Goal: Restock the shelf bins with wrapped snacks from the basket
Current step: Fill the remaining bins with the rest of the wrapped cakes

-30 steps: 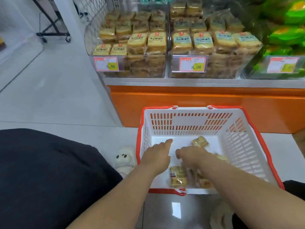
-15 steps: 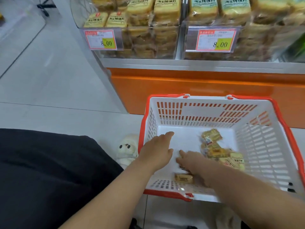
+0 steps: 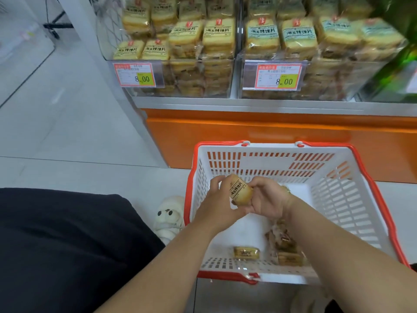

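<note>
A white basket with a red rim (image 3: pixel 352 154) stands on the floor in front of the shelf. Above its inside, my right hand (image 3: pixel 266 199) and my left hand (image 3: pixel 216 204) both hold one wrapped yellow snack (image 3: pixel 239 192), fingers curled round its ends. More wrapped snacks lie on the basket floor: a single one (image 3: pixel 246 253) near the front wall and a small pile (image 3: pixel 284 247) partly hidden under my right forearm. Two clear shelf bins, the left bin (image 3: pixel 180 64) and the right bin (image 3: pixel 316 64), hold several stacked packs of the same snack.
Price tags reading 8.00 hang on the bin fronts, the left tag (image 3: pixel 135 75) and the right tag (image 3: pixel 278 76). An orange shelf base (image 3: pixel 248 136) runs below. A white plush slipper (image 3: pixel 169 218) sits left of the basket. Green packs (image 3: pixel 397 71) fill the far right bin.
Both hands have come up from the basket floor, now holding one snack between them. The camera has tilted up, so more of the bins shows.
</note>
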Demonstrator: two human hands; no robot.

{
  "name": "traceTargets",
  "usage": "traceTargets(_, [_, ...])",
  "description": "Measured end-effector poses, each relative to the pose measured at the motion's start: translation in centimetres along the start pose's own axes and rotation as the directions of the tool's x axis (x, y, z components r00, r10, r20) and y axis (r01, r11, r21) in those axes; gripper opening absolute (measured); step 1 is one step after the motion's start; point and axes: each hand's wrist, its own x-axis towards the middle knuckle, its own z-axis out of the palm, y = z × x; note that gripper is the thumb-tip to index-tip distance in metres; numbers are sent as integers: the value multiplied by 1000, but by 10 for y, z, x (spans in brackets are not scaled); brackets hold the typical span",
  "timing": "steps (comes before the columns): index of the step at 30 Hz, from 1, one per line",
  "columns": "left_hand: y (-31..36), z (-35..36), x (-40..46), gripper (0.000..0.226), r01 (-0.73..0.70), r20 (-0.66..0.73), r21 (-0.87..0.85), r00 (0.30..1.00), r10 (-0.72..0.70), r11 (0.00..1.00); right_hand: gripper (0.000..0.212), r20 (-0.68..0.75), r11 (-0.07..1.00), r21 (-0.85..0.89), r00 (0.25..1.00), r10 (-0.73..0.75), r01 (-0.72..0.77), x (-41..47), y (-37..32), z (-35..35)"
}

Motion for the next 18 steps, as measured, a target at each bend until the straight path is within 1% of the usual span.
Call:
traceTargets(1, [4,-1,-1,85,-30,-35,-21,999,29,999,51,8,1000,18,1000,-24,24,-6,-3,4])
traceTargets(3, [13,-7,-5,82,-92,-95,-29,991,89,995,45,26,996,52,997,-67,66,-17,-9,15])
traceTargets(5, [23,-19,-10,79,-135,-132,-9,982,133,991,38,43,994,37,993,-108,106,-30,-16,32])
traceTargets(7, [36,-35,-14,77,-175,-151,35,972,178,984,33,41,990,-14,989,-143,144,-42,-22,50])
traceTargets(10, [56,-63,-17,76,-250,-150,159,950,274,955,25,-23,974,-97,978,-209,205,-59,-35,75])
traceTargets(13, [76,-101,-17,81,-297,-106,326,932,347,898,20,-55,919,-291,954,-294,266,-78,-52,106])
traceTargets(15, [89,-133,-16,87,-296,-76,390,933,351,872,29,-63,825,-481,928,-368,295,-90,-65,126])
traceTargets(16, [96,-151,-16,90,-288,-57,414,939,340,864,38,-59,739,-600,905,-421,305,-95,-72,137])
traceTargets(17, [101,-169,-16,92,-275,-40,433,946,323,859,49,-54,629,-714,871,-488,308,-100,-79,148])
traceTargets(18, [105,-187,-15,95,-266,-28,448,950,310,854,59,-47,498,-814,821,-569,299,-104,-85,159])
